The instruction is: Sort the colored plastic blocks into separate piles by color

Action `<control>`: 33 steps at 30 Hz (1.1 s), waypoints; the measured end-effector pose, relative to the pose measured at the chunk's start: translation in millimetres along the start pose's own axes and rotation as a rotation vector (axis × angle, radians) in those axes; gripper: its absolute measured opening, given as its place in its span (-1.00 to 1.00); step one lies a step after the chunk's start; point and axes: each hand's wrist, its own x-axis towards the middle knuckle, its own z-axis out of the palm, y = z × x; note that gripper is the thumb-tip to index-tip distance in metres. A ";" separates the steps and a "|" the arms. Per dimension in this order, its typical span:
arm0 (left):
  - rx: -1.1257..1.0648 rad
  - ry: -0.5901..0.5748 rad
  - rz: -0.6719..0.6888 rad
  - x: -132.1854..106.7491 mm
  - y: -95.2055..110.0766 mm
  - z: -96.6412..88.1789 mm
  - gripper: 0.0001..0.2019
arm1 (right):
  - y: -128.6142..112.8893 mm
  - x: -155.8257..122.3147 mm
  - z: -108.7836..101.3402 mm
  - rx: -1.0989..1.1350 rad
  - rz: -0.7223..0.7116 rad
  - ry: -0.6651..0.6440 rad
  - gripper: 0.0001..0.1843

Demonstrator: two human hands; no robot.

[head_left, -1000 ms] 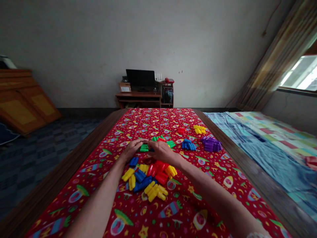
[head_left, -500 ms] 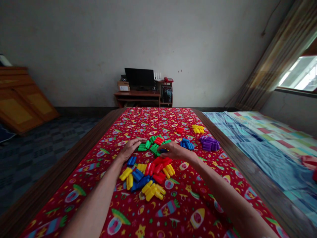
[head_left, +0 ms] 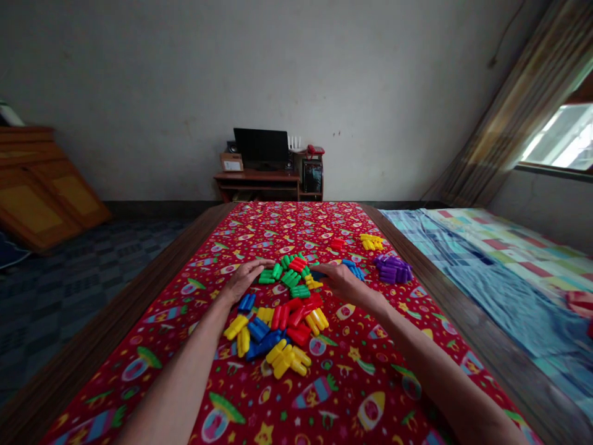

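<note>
My left hand (head_left: 244, 279) lies on the cloth with its fingers stretched out, against the left edge of a group of green plastic toy blocks (head_left: 291, 279). A red block (head_left: 298, 264) and a yellow block (head_left: 314, 282) lie among the green ones. On the right of that group, my right hand (head_left: 340, 278) is closed on a blue toy block (head_left: 317, 274), mostly hidden by the fingers. Nearer to me is a mixed heap with red blocks (head_left: 299, 315), blue blocks (head_left: 264, 343) and yellow blocks (head_left: 288, 358).
Sorted by colour, blue blocks (head_left: 354, 270), purple blocks (head_left: 393, 270), yellow blocks (head_left: 371, 241) and red blocks (head_left: 337, 244) lie to the right on the red patterned tablecloth (head_left: 296, 216). A bed (head_left: 491, 278) stands right of the table; a desk with a monitor (head_left: 260, 147) is beyond.
My right hand has moved right, away from the green group, with the blue block in it, uncovering green blocks and a yellow one. My left hand has stayed in place.
</note>
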 end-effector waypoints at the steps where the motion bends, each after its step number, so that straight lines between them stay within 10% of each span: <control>1: -0.004 0.000 -0.001 -0.4 0.9 0.2 -0.52 | 4.4 -3.2 -3.3 0.004 0.026 0.116 -0.55; 6: -0.026 0.006 0.000 0.2 1.7 0.7 -0.54 | 43.6 -24.2 -20.4 0.103 0.435 0.543 -0.59; 13: -0.063 0.007 0.020 1.8 -1.7 0.6 -0.57 | 83.4 -59.3 -16.9 0.176 0.740 0.583 -0.43; 24: -0.029 0.012 0.033 3.5 -5.9 -0.4 -0.57 | 39.3 -66.5 -21.9 -0.608 0.614 0.318 -0.68; 29: -0.024 0.008 0.034 3.3 -5.5 -0.6 -0.57 | -9.7 -40.9 -17.5 -0.373 0.239 0.309 -0.73; 33: -0.029 0.007 0.026 1.8 -5.1 -0.3 -0.55 | -69.1 -6.4 17.7 -0.116 -0.136 0.050 -0.76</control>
